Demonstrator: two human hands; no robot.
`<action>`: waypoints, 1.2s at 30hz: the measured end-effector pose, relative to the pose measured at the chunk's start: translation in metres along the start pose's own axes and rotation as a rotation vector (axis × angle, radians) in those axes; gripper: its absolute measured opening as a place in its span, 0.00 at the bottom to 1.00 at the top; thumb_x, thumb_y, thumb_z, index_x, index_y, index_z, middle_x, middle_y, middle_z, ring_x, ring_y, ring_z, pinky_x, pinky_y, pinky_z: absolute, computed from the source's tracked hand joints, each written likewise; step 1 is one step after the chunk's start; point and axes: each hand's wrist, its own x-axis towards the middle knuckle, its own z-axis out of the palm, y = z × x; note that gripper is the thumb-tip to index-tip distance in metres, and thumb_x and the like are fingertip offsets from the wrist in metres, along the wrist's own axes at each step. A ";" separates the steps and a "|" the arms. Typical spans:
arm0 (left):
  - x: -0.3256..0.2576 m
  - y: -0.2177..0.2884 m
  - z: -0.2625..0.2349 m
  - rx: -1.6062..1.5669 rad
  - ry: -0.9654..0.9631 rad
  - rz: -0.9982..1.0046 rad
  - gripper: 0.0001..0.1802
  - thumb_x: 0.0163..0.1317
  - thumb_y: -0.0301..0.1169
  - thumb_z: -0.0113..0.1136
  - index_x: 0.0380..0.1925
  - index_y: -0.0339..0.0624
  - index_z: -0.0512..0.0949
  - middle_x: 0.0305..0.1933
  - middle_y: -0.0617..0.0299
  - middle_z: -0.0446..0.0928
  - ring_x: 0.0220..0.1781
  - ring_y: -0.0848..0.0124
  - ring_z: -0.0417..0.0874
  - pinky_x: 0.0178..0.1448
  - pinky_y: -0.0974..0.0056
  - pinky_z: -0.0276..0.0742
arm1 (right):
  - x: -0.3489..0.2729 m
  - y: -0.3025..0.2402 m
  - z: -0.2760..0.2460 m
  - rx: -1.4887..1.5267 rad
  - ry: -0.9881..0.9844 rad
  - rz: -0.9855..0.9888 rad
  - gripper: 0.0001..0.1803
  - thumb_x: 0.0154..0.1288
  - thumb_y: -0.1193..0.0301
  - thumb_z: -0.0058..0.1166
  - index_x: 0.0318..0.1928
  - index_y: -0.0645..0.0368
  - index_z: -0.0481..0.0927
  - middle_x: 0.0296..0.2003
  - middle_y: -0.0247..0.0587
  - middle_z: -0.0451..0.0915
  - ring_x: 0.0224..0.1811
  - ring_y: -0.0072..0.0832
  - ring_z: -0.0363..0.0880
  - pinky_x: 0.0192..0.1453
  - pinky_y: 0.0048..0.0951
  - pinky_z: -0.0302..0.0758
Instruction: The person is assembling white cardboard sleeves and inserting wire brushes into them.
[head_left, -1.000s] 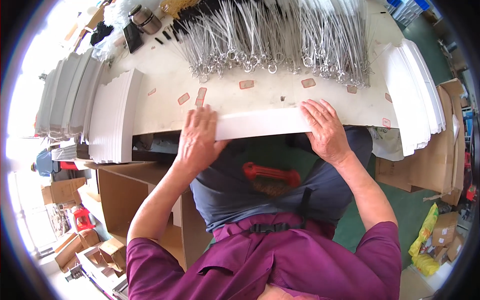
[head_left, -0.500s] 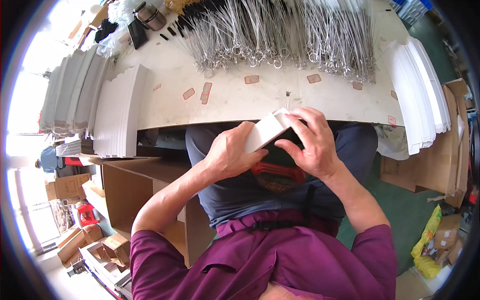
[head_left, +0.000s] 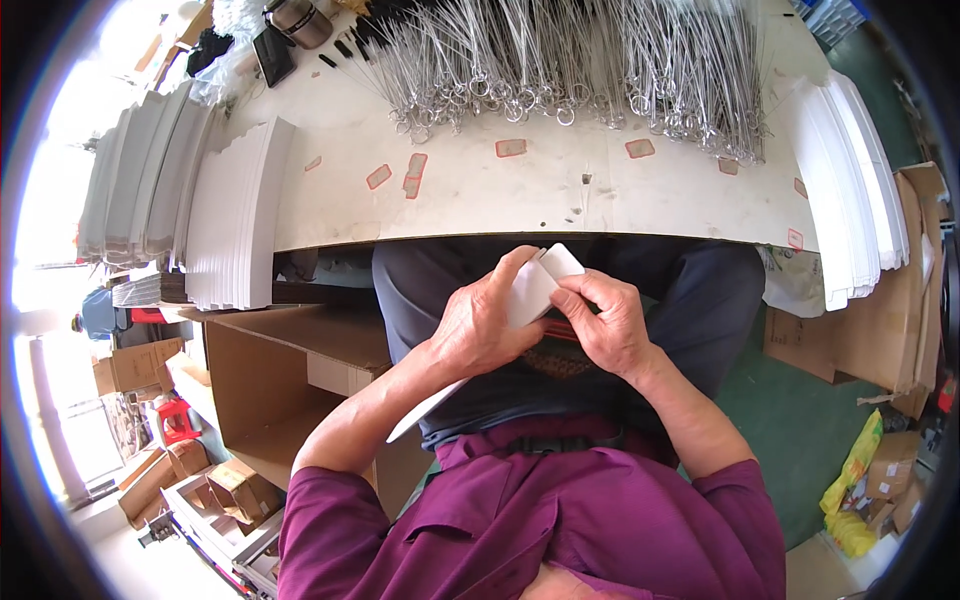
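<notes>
A long, narrow white cardboard box [head_left: 530, 294] slants over my lap, just in front of the table edge. My left hand [head_left: 474, 322] is wrapped round it near its upper end, and its lower end comes out beneath my left forearm. My right hand [head_left: 608, 322] pinches the upper end between thumb and fingers, beside a white flap [head_left: 563, 260] that stands up with rounded corners. The inside of the box cannot be seen.
On the table [head_left: 340, 215] lie many thin wire pieces with ring ends [head_left: 560, 75]. Stacks of flat white cartons stand at the left [head_left: 232, 225] and right [head_left: 835, 195]. A large open cardboard box [head_left: 265, 385] is by my left side, with folded cardboard [head_left: 905, 290] at the right.
My right fingers were spread at the box's open end and are now closed on it. The box has turned steeper, and its lower end shows under my left forearm.
</notes>
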 end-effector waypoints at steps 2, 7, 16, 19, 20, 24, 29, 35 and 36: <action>0.003 -0.001 0.003 -0.037 0.012 -0.016 0.47 0.52 0.38 0.83 0.70 0.47 0.66 0.49 0.41 0.86 0.51 0.46 0.90 0.54 0.52 0.86 | 0.001 -0.002 0.000 -0.047 0.004 -0.039 0.07 0.73 0.73 0.65 0.41 0.66 0.86 0.32 0.47 0.86 0.31 0.35 0.86 0.37 0.32 0.80; 0.001 -0.001 0.009 -0.050 0.036 0.028 0.38 0.55 0.34 0.79 0.64 0.49 0.70 0.46 0.43 0.86 0.48 0.47 0.90 0.50 0.51 0.87 | -0.002 0.000 -0.001 -0.078 -0.055 -0.018 0.05 0.72 0.75 0.64 0.40 0.66 0.85 0.32 0.48 0.85 0.30 0.39 0.86 0.35 0.34 0.80; -0.003 -0.002 0.019 0.002 0.052 0.095 0.35 0.57 0.30 0.74 0.63 0.45 0.67 0.43 0.42 0.86 0.45 0.41 0.90 0.45 0.48 0.88 | -0.014 0.000 0.015 0.431 0.090 0.371 0.20 0.72 0.74 0.64 0.61 0.69 0.81 0.39 0.50 0.89 0.39 0.23 0.89 0.43 0.27 0.84; -0.005 -0.005 0.023 0.006 0.057 0.059 0.38 0.57 0.31 0.75 0.64 0.41 0.65 0.42 0.40 0.85 0.44 0.40 0.90 0.44 0.46 0.88 | -0.010 -0.008 0.002 -0.147 -0.016 0.045 0.18 0.74 0.71 0.64 0.58 0.69 0.83 0.40 0.53 0.90 0.40 0.26 0.91 0.44 0.28 0.84; -0.006 -0.004 0.023 0.005 0.056 0.057 0.38 0.57 0.31 0.75 0.64 0.41 0.65 0.42 0.40 0.85 0.44 0.40 0.90 0.44 0.46 0.88 | -0.008 -0.009 0.001 -0.398 -0.043 -0.200 0.18 0.74 0.70 0.64 0.58 0.69 0.83 0.40 0.54 0.90 0.40 0.28 0.91 0.44 0.28 0.83; -0.006 -0.001 0.024 0.100 0.048 0.029 0.38 0.55 0.32 0.75 0.63 0.36 0.66 0.42 0.38 0.85 0.43 0.39 0.89 0.44 0.44 0.88 | -0.010 -0.002 0.000 0.051 -0.034 0.173 0.18 0.77 0.66 0.62 0.58 0.67 0.84 0.40 0.53 0.90 0.37 0.26 0.91 0.41 0.30 0.84; -0.006 -0.009 0.029 0.120 0.079 0.075 0.37 0.54 0.33 0.77 0.62 0.37 0.71 0.43 0.40 0.86 0.44 0.41 0.90 0.45 0.47 0.89 | -0.008 -0.001 0.010 0.265 -0.001 0.398 0.10 0.77 0.72 0.62 0.46 0.69 0.85 0.38 0.41 0.90 0.40 0.16 0.86 0.42 0.23 0.85; -0.007 -0.006 0.027 0.220 0.235 0.188 0.34 0.49 0.27 0.73 0.59 0.36 0.74 0.34 0.46 0.83 0.33 0.48 0.88 0.36 0.49 0.87 | 0.000 0.000 0.000 0.517 0.022 0.559 0.07 0.75 0.74 0.64 0.41 0.67 0.84 0.34 0.40 0.88 0.35 0.18 0.86 0.38 0.25 0.88; -0.007 -0.011 0.028 0.208 0.254 0.232 0.34 0.49 0.27 0.73 0.59 0.36 0.74 0.34 0.47 0.83 0.33 0.49 0.88 0.36 0.49 0.87 | 0.000 0.001 0.000 0.516 0.022 0.560 0.07 0.75 0.74 0.64 0.41 0.67 0.84 0.34 0.40 0.88 0.35 0.18 0.86 0.38 0.25 0.88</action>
